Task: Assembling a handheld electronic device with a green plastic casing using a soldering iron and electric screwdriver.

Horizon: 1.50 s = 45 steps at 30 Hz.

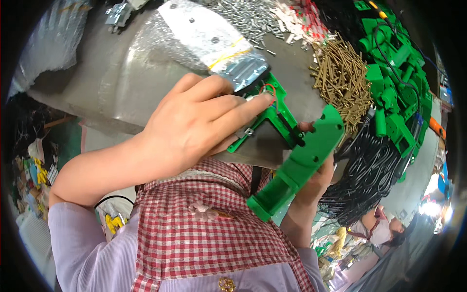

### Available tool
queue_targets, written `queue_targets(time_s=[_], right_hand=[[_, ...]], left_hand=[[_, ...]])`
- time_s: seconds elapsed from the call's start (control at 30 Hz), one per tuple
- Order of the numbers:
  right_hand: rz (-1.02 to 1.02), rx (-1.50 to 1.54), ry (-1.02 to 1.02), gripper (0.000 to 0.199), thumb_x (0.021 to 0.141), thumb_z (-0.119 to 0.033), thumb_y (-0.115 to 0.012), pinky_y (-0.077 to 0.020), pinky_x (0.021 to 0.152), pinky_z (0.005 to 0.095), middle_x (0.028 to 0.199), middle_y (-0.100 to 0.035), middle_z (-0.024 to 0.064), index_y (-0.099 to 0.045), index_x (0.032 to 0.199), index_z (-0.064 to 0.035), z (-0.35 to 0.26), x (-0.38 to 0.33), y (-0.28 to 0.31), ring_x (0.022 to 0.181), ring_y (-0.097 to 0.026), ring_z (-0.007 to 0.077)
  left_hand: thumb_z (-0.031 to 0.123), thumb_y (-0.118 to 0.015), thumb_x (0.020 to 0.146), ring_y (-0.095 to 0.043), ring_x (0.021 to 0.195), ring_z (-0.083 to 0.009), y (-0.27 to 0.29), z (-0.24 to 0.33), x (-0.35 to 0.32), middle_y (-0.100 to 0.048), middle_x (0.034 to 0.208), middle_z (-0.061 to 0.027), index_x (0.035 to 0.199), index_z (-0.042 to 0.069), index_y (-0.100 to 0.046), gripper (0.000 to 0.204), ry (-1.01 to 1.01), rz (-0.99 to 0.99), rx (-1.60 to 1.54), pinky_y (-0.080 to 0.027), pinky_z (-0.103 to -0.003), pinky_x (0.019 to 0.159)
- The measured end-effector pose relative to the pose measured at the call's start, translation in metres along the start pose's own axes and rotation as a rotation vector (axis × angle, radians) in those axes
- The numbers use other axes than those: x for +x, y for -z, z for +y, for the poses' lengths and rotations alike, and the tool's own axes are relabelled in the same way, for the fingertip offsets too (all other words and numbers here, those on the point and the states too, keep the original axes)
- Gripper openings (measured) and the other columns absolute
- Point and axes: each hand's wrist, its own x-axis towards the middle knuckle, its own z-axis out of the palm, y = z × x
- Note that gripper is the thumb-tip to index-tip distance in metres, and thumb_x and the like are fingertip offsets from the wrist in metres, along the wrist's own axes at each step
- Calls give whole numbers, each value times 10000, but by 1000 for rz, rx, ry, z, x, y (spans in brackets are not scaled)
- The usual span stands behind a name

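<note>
My left hand reaches over an opened green tool housing on the metal table. Its fingertips press near a red wire inside; the thumb is mostly hidden beneath the hand. A grey metal head with a white plate extends from the housing's far end, a yellow band around it. My right hand grips a loose green housing half, tilted beside the open one. The thumb tip shows past its edge, while the half covers most of the other fingers.
Silver screws, long brass-coloured screws and green plastic parts lie in piles on the far and right sides. Black cables are bundled at the right. Clear plastic wrap lies by the white plate. Another person sits at the lower right.
</note>
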Motion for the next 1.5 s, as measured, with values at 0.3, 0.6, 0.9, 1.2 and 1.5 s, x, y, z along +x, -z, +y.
queue_targets(time_s=[0.3,0.6,0.9,1.2,1.5], right_hand=[[-83,-445,146,496,750,55,-667,-442,956,385,1204,-604,175,-570,1229,-33,-16,16,-24,1117,-583,332],[-178,-380,-76,497,740,55,-679,-462,924,364,1180,-617,187,-569,1221,-2,-25,26,-16,1075,-608,324],[-110,-543,97,468,760,44,-664,-483,882,371,1124,-631,202,-570,1217,9,-24,25,-25,1016,-627,345],[-213,-250,-42,673,787,-146,-670,-271,1062,450,1307,-496,185,-389,1382,-6,-43,38,-47,1221,-444,353],[-191,-732,365,946,682,-380,-724,-192,1065,566,1369,-388,241,-278,1423,4,-41,36,-60,1271,-377,393]], left_hand=[[115,-793,629,-632,900,-331,7,-25,-4,-668,1072,-102,1488,103,-227,1029,130,-195,-320,-531,-395,753],[268,-725,731,-601,1018,-375,10,-50,-8,-640,1198,-54,1504,101,-130,989,58,-326,-510,-523,-438,859],[278,-716,732,-604,1018,-365,7,-49,-10,-644,1183,-72,1493,71,-178,956,43,-263,-514,-519,-419,874],[101,-768,660,-618,998,-340,-6,-30,-18,-660,1126,-108,1475,44,-249,967,159,-231,-556,-518,-399,854],[56,-770,640,-629,958,-331,-11,-30,-20,-667,1100,-115,1465,61,-287,956,137,-169,-564,-523,-398,823]])
